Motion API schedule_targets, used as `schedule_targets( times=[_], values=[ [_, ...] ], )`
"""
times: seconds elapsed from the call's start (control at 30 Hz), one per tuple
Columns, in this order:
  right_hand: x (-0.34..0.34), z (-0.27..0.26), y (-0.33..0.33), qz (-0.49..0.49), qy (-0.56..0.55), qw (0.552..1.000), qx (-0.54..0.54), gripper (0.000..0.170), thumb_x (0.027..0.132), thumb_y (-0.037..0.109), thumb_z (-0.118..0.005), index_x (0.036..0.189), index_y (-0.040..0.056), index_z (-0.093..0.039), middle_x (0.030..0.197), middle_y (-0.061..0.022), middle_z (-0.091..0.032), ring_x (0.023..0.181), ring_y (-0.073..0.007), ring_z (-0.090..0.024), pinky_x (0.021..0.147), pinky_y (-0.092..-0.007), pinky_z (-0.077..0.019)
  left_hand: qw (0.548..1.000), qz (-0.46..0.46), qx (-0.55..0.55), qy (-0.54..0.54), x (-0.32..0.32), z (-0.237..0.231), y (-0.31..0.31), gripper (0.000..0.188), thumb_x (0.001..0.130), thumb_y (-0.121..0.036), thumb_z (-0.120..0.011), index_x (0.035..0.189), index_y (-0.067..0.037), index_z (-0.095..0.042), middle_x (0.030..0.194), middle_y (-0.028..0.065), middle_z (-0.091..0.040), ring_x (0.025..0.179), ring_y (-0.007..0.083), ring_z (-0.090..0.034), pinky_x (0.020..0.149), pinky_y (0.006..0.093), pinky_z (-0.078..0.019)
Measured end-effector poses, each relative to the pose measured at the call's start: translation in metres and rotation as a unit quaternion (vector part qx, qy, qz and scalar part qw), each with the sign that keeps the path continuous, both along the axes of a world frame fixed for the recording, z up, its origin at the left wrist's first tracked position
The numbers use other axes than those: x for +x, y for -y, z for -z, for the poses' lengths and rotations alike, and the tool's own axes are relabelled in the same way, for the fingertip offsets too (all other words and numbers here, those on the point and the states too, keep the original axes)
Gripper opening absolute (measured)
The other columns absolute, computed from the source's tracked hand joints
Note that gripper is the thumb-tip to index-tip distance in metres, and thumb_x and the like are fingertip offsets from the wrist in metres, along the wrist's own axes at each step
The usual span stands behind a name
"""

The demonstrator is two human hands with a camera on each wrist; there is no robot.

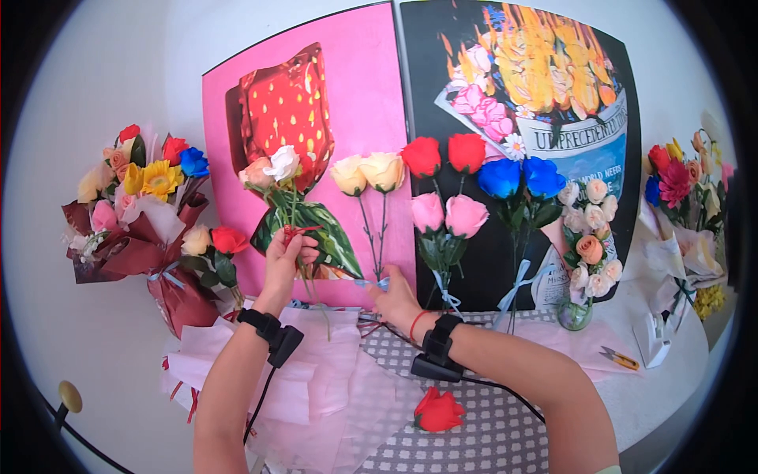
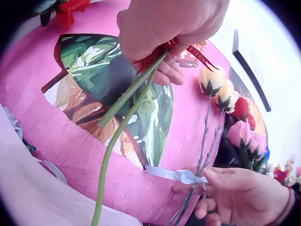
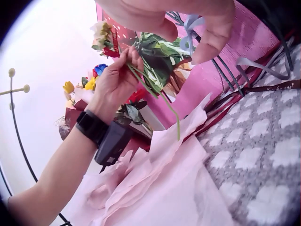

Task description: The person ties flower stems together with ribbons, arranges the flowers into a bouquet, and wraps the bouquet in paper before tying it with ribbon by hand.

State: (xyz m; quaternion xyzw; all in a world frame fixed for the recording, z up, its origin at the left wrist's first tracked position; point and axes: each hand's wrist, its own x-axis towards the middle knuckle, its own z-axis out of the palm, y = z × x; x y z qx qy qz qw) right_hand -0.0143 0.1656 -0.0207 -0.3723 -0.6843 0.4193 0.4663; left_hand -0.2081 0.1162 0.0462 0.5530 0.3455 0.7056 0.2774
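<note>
My left hand (image 1: 289, 257) grips the green stems (image 2: 127, 106) of a white rose (image 1: 282, 163) and a peach rose (image 1: 256, 173), just where a red printed ribbon (image 2: 200, 57) is tied. The blooms stand above the fist and the bare stem ends hang below it. With my right hand (image 1: 397, 299) I hold two cream roses (image 1: 383, 171) low on their dark stems, at the pale blue ribbon bow (image 2: 187, 177). The thumb lies at the bow, and fingers reach behind the stems. These roses stand upright before the pink painting (image 1: 371, 95).
More tied roses, such as pink roses (image 1: 466, 215) and blue roses (image 1: 499, 178), stand to the right. Pink wrapping paper (image 1: 332, 355) and a loose red rose (image 1: 439, 409) lie on the patterned cloth (image 1: 482, 426). Orange-handled snips (image 1: 620, 358) lie right. A wrapped bouquet (image 1: 150, 261) stands left.
</note>
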Motion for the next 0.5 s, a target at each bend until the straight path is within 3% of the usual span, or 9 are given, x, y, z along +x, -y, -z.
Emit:
schedule_targets(
  times=[0.07,0.1,0.23,0.3,0.43,0.5],
  values=[
    [0.003,-0.015,0.003,-0.037,0.040,0.997,-0.054,0.028,0.078,0.020,-0.058,0.097,-0.0004,-0.054,0.077,-0.0215,-0.059,0.076,-0.0321,-0.060,0.067,-0.0415,-0.0437,1.000,-0.005,-0.001,0.004,0.007,-0.003,0.004,0.015,0.091,-0.013,-0.043,0.103,-0.004,-0.044,0.082,0.0076,-0.058,0.066,0.0118,-0.057,0.060,0.0228,-0.0472],
    [-0.004,-0.004,-0.007,-0.022,0.005,1.000,-0.006,0.018,0.080,0.020,-0.056,0.080,0.0017,-0.057,0.060,-0.0146,-0.057,0.057,-0.0264,-0.059,0.054,-0.0388,-0.0424,1.000,-0.003,0.007,-0.003,0.010,-0.003,0.005,0.015,0.091,-0.012,-0.043,0.103,-0.004,-0.044,0.081,0.0073,-0.058,0.064,0.0110,-0.056,0.059,0.0224,-0.0465],
    [-0.009,0.002,-0.016,-0.007,0.007,0.996,0.084,0.020,0.082,0.019,-0.053,0.077,0.0002,-0.055,0.061,-0.0138,-0.057,0.055,-0.0224,-0.059,0.052,-0.0367,-0.0425,0.999,0.001,0.039,-0.019,0.018,-0.005,0.010,0.014,0.091,-0.011,-0.042,0.103,-0.005,-0.044,0.080,0.0064,-0.058,0.062,0.0091,-0.054,0.058,0.0211,-0.0446],
    [0.001,-0.020,0.000,-0.099,0.013,0.994,0.046,0.021,0.088,0.020,-0.047,0.087,-0.0005,-0.051,0.068,-0.0069,-0.056,0.050,-0.0121,-0.054,0.038,-0.0254,-0.0419,0.999,0.001,0.048,-0.025,0.028,-0.008,0.016,0.013,0.091,-0.011,-0.042,0.103,-0.005,-0.044,0.080,0.0064,-0.058,0.063,0.0088,-0.054,0.059,0.0209,-0.0445],
    [0.000,-0.049,0.020,-0.097,0.009,0.995,0.026,0.022,0.088,0.020,-0.047,0.084,-0.0009,-0.051,0.065,-0.0070,-0.056,0.046,-0.0124,-0.054,0.037,-0.0255,-0.0426,0.994,-0.076,0.077,-0.033,0.062,-0.017,0.029,0.013,0.091,-0.012,-0.043,0.102,-0.005,-0.044,0.084,0.0063,-0.059,0.066,0.0083,-0.055,0.063,0.0201,-0.0441],
    [-0.007,-0.059,0.028,-0.108,-0.053,0.993,0.004,0.022,0.086,0.017,-0.047,0.081,-0.0039,-0.053,0.059,-0.0130,-0.056,0.044,-0.0205,-0.057,0.041,-0.0342,-0.0434,0.991,-0.089,0.094,-0.035,0.076,-0.018,0.035,0.014,0.091,-0.013,-0.044,0.101,-0.005,-0.045,0.087,0.0055,-0.060,0.069,0.0078,-0.055,0.061,0.0198,-0.0445]
  ],
)
